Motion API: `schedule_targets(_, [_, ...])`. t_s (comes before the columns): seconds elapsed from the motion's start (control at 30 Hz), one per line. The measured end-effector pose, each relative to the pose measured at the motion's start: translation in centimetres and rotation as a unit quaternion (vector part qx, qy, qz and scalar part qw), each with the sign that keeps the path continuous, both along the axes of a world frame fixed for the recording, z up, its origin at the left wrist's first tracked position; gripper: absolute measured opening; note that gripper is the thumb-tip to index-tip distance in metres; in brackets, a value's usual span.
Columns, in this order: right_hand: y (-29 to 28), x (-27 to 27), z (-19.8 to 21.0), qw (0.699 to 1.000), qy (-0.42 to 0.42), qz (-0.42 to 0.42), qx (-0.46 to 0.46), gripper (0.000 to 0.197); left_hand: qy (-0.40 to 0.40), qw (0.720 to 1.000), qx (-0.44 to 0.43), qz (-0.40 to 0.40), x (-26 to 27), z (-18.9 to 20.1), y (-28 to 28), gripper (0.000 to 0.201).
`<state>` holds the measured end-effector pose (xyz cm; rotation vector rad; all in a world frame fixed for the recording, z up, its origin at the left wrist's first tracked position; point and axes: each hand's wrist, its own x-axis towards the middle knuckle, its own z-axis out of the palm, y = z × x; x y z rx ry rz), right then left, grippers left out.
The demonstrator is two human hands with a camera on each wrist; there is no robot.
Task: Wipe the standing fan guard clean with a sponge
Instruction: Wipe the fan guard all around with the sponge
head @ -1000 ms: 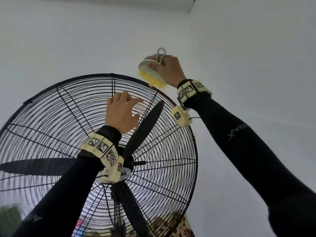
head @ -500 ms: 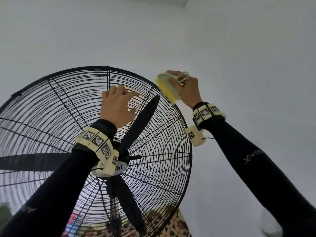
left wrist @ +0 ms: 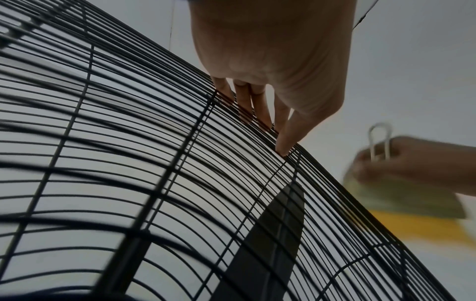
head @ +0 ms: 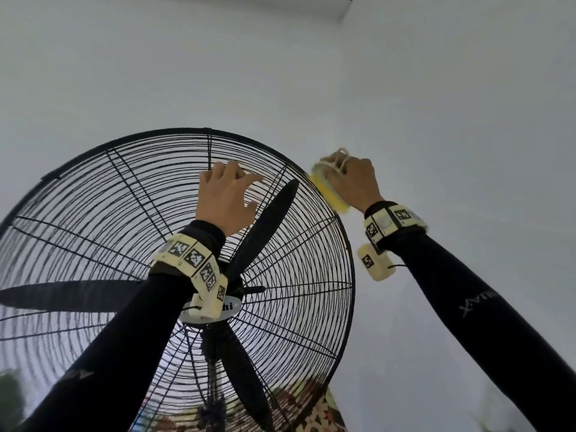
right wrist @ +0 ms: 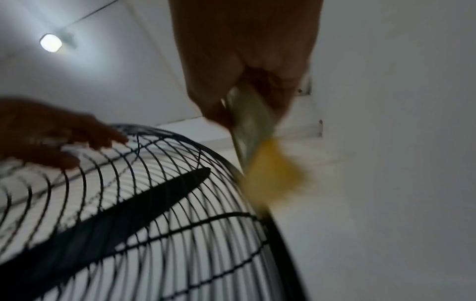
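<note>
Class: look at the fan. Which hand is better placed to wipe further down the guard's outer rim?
The right hand: it already grips the sponge against the guard rim. The left hand only rests on the wires.

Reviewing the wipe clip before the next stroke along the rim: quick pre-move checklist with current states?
1. Right hand grips the sponge: ok.
2. Sponge's yellow face touches the fan guard outer rim, upper right: ok.
3. Left hand steadies the guard, fingers on the front wires near the top: ok.
4. Fan blade at rest: looks sharp and unblurred, ok.
5. Left fingertips clear of the blade behind the wires: cannot tell.
6. Rim already clean where wiped: cannot tell, the wrist views are blurred.
</note>
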<state>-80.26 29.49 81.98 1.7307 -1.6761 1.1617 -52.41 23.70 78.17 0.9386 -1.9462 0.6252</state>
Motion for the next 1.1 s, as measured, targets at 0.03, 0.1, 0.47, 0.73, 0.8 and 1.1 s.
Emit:
schedule_targets(0.03, [0.2, -0.3, -0.5, 0.995, 0.033, -0.069, 0.067, 0.026, -0.002, 1.0, 0.002, 0.002, 0.0, 0.0, 0.1, 0.053])
schedule_targets(0.1, [0.7, -0.9, -0.7, 0.984, 0.03, -0.133, 0.114, 0.031, -0.004, 1.0, 0.006, 0.0, 0.0, 0.0, 0.2, 0.053])
schedule_targets(0.47, [-0.7, 5.7, 6.0, 0.911, -0.4, 0.093, -0.047, 0.017, -0.02, 0.999, 0.024, -0.014, 0.5, 0.3, 0.3, 0.053])
schedule_targets(0.73, [-1.4, 3.4, 5.9, 0.864, -0.467, 0.174, -0.068, 0.021, -0.023, 0.999, 0.024, -0.031, 0.5, 0.4, 0.0, 0.051])
schedule_targets(0.8, [-1.6, 3.9, 4.8, 0.896, -0.418, 0.14, -0.049, 0.014, -0.029, 0.998, 0.037, -0.036, 0.3, 0.8, 0.1, 0.049])
schedule_targets(1.1, [-0.4, 6.3, 2.6, 0.896, -0.391, 0.163, -0.134, 0.011, -0.016, 0.995, 0.045, -0.091, 1.2, 0.8, -0.4, 0.028])
